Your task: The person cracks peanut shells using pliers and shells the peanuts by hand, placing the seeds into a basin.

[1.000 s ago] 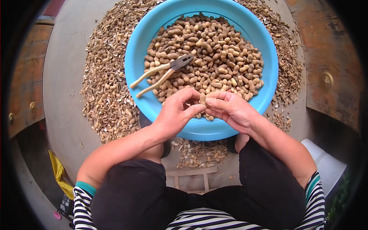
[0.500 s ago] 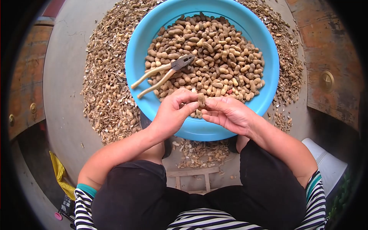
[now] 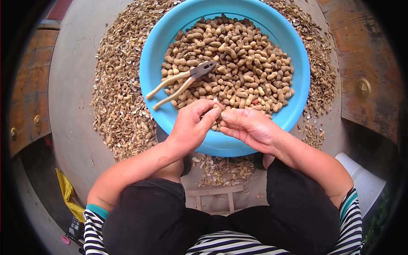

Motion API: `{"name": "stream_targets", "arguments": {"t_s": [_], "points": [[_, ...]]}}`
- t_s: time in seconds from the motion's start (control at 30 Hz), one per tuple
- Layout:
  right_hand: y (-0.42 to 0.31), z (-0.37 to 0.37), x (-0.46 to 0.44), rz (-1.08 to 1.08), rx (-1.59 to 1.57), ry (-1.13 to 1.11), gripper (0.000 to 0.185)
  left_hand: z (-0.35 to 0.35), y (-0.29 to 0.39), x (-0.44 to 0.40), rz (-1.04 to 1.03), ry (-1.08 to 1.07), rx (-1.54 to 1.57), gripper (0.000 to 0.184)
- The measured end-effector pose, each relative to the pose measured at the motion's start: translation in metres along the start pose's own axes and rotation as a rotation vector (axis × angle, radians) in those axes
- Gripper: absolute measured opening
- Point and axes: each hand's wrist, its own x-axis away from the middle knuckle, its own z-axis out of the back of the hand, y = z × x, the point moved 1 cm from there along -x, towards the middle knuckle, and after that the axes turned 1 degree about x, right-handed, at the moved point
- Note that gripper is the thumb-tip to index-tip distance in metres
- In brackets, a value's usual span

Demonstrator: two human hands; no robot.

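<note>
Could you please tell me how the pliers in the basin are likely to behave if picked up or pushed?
The pliers would probably feel rigid and heavy toward the dark, metallic-looking head. Their handles may swing together under a squeeze, since they stand spread apart. The loose, rounded peanuts beneath could shift, letting the pliers wobble when pushed.

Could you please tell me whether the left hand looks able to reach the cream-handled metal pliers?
Probably yes: the cream-handled metal pliers lie uncovered, partly on tan peanuts, just beyond the bare left hand, though it seems occupied beside the bare right hand.
</note>
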Motion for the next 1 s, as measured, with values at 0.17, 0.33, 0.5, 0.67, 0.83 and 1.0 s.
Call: {"name": "stream_targets", "arguments": {"t_s": [0.17, 0.33, 0.5, 0.67, 0.83, 1.0], "points": [[0.003, -0.005, -0.002, -0.014, 0.103, -0.007, 0.023, -0.001, 0.002, 0.002, 0.044, -0.011, -0.077, 0.021], [0.006, -0.005, -0.002, -0.004, 0.157, 0.034, 0.021, -0.001, 0.002, 0.004, 0.089, -0.045, -0.039, 0.023], [0.013, 0.002, -0.003, 0.054, 0.226, 0.071, 0.020, 0.000, -0.004, 0.005, 0.123, -0.108, 0.011, 0.024], [0.014, 0.002, -0.001, 0.020, 0.179, 0.050, 0.021, 0.000, -0.011, 0.004, 0.298, -0.162, 0.292, 0.024], [0.012, 0.008, 0.000, 0.023, 0.050, 0.041, 0.024, 0.001, -0.014, 0.005, 0.397, -0.110, 0.513, 0.022], [0.011, 0.012, 0.000, 0.038, 0.061, 0.039, 0.027, -0.001, -0.007, 0.004, 0.330, -0.088, 0.357, 0.021]]}}
